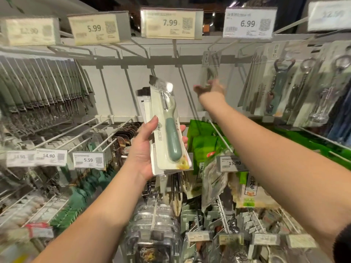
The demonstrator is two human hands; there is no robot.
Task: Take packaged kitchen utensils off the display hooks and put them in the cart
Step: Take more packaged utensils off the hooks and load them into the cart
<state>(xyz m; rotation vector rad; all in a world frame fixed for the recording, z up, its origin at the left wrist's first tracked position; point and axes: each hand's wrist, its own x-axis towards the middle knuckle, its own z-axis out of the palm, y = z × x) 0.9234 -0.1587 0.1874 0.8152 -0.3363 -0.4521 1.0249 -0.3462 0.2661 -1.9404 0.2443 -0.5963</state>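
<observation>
Head view: left hand [141, 149] holds flat peeler packs [167, 128].

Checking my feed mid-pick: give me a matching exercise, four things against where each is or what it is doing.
1. left hand
2. right hand
3. bottle opener packs
4. 7.99 price tag

a. hanging on hooks at far right
b. reaching toward a hanging pack under the 6.99 tag
c. above a bare hook, top centre
d. holding the packaged green-handled peeler

Pairs: 1-d, 2-b, 3-a, 4-c
</observation>
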